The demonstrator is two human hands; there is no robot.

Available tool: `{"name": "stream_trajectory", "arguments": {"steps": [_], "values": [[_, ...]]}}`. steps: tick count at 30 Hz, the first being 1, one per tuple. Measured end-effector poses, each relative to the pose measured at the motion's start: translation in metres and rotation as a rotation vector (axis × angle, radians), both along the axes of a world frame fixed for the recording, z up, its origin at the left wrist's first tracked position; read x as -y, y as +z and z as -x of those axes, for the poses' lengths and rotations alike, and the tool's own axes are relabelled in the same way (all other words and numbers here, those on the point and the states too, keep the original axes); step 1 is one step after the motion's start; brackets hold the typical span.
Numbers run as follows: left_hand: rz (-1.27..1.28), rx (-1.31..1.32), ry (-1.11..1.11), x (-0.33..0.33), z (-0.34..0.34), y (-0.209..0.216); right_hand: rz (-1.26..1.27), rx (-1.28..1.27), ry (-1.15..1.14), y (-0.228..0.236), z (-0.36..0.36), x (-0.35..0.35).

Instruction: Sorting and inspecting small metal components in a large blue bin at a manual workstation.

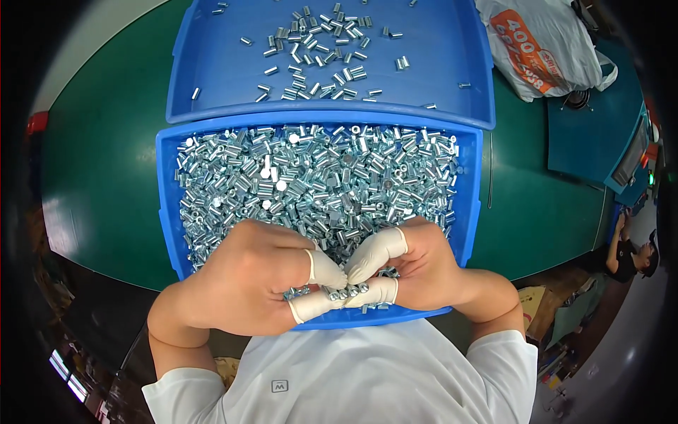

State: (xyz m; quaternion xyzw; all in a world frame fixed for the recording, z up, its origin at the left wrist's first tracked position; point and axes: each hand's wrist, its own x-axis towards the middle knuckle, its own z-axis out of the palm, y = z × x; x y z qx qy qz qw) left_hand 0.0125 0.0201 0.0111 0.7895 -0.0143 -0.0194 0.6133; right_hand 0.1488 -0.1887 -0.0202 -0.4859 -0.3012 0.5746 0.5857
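Note:
My left hand (258,277) and my right hand (426,265) meet over the near edge of a blue tray (162,184). White finger cots cover the thumb and a finger on each. Between these fingertips, several small metal cylinders (351,290) are pinched side by side in a short row, ends showing. Both hands are closed on this row; how the grip is shared between them cannot be made out. Under and beyond the hands, a thick heap of loose metal cylinders (325,177) fills the tray. Some of them show hollow ends.
A second blue tray (226,71) adjoins the far side, with scattered cylinders inside. Both trays are on a green table (99,184). At the far right lies a white and orange plastic bag (537,49) near a teal machine (593,141). Another person (628,254) is off to the right.

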Motion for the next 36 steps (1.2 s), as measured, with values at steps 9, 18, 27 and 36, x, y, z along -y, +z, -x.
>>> {"name": "stream_trajectory", "arguments": {"steps": [9, 18, 27, 36], "values": [[-0.007, -0.005, -0.034, 0.000, -0.001, -0.003, -0.024, 0.109, 0.016, -0.001, -0.003, 0.001], [-0.026, 0.013, -0.054, -0.003, -0.007, -0.006, 0.002, 0.085, 0.013, -0.003, -0.009, -0.001], [0.036, -0.009, -0.061, -0.003, -0.006, -0.003, 0.075, 0.034, 0.005, 0.003, -0.008, -0.001], [0.042, -0.142, -0.022, 0.001, -0.001, -0.005, 0.014, -0.085, -0.093, -0.012, -0.001, 0.007]]}}
